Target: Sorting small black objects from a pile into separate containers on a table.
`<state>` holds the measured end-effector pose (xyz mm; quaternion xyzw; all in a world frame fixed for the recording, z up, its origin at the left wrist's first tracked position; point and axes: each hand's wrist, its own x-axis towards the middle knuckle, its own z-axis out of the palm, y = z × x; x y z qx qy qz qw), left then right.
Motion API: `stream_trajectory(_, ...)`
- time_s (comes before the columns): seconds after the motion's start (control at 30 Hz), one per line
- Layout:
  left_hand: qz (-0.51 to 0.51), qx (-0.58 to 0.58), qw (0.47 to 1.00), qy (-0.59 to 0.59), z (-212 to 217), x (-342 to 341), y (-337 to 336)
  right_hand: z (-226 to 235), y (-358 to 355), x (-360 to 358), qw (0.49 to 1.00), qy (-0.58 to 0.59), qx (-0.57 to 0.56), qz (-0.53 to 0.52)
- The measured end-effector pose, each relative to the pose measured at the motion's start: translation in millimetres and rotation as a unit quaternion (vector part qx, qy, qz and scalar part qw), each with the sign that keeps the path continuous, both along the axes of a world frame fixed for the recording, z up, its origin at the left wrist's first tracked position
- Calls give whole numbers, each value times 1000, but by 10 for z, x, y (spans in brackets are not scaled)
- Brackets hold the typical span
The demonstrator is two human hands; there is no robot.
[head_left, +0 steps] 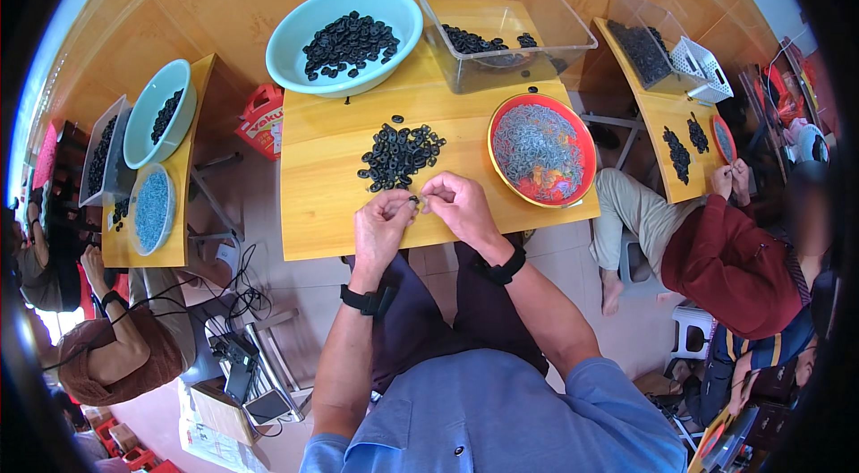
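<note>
My left hand (pixel 379 224) is closed in a pinch on a small black oval piece (pixel 413 201) near the front of the wooden table (pixel 322 196). Close beside it, my right hand (pixel 460 210) has its thumb and fingertips pressed together at that piece. Whatever sits between those right fingertips is too small to make out. Just beyond both hands lies a loose heap of black oval pieces with holes (pixel 399 156). To the right stands a red bowl with a yellow rim (pixel 586 144), holding many thin grey metal pieces (pixel 535 140).
At the table's back are a light-blue basin (pixel 284 42) and a clear plastic bin (pixel 510 72), both holding black pieces. A red carton (pixel 261 122) stands left of the table. People work at side tables, left (pixel 199 128) and right (pixel 637 95). Cables (pixel 246 289) lie lower left.
</note>
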<state>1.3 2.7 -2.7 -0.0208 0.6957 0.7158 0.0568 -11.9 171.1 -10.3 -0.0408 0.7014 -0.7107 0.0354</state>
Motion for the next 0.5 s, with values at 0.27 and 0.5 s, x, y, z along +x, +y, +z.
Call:
stream_trajectory(0.27,6,0,1000,3,0,6,-3,103,5,37,1000,-27,10,8)
stream_trajectory(0.5,10,-6,1000,4,25,9,6,160,-6,41,998,-19,62,19)
